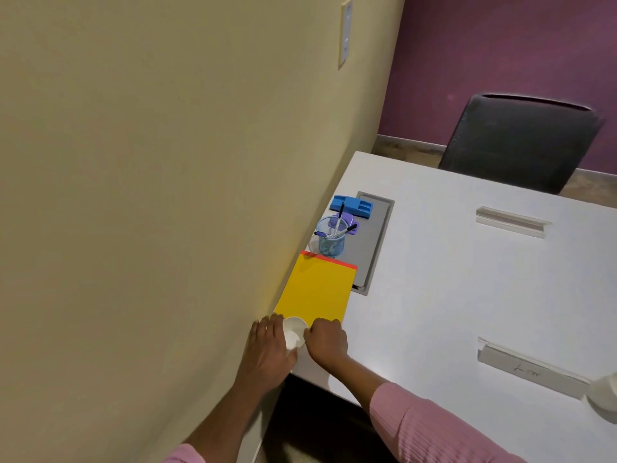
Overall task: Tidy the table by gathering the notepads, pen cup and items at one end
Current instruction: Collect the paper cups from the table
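Note:
A yellow notepad (317, 292) with a red top edge lies on the white table (450, 279) against the wall. Beyond it stands a blue mesh pen cup (330, 242) holding several pens. Behind the cup lie a blue holder (350, 205) and a small purple item (350, 225). At the notepad's near end sits a small white cup (294, 332). My left hand (270, 352) wraps its left side. My right hand (329, 340) touches its right side, fingers curled.
A grey cable hatch (374, 242) is set into the table beside the pen cup. Two clear name-plate holders (512, 222) (531, 369) lie to the right. A white object (604, 392) sits at the right edge. A dark chair (521, 142) stands at the far end.

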A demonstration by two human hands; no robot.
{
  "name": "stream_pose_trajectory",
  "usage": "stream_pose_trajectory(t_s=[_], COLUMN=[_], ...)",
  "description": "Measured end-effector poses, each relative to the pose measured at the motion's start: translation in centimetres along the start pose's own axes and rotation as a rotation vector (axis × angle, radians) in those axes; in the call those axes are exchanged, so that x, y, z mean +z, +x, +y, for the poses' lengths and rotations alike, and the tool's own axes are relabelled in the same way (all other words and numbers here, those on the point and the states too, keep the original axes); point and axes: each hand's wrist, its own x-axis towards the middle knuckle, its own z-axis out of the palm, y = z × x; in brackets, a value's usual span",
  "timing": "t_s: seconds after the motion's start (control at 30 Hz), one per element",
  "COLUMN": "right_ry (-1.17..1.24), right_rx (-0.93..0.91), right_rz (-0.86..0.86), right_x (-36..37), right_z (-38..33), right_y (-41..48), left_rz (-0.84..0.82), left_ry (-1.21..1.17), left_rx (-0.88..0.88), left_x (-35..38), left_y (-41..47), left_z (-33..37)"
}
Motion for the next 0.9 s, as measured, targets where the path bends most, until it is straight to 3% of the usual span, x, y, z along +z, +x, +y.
stream_pose_trajectory(t_s=[0.17, 0.4, 0.67, 0.9], right_ry=[0.145, 0.338, 0.479, 0.574], right_rx=[0.137, 0.315, 0.525, 0.735], right_rz=[0.058, 0.308, 0.611, 0.841], right_x=[-4.0, -11.5, -18.3, -20.9], right_z=[3.4, 12.0, 25.4, 38.7], right_y=[-2.2, -7.7, -21.3, -38.8], left_rz=[0.013, -0.041, -0.093, -0.114], left_ry=[-0.039, -0.058, -0.111, -0.071], left_rx=[0.088, 0.31, 0.686, 0.992], left_x=[-1.1, -2.4, -2.0, 0.4], left_y=[1.3, 3.2, 0.9, -8.9], left_z=[3.8, 14.0, 30.4, 49.4])
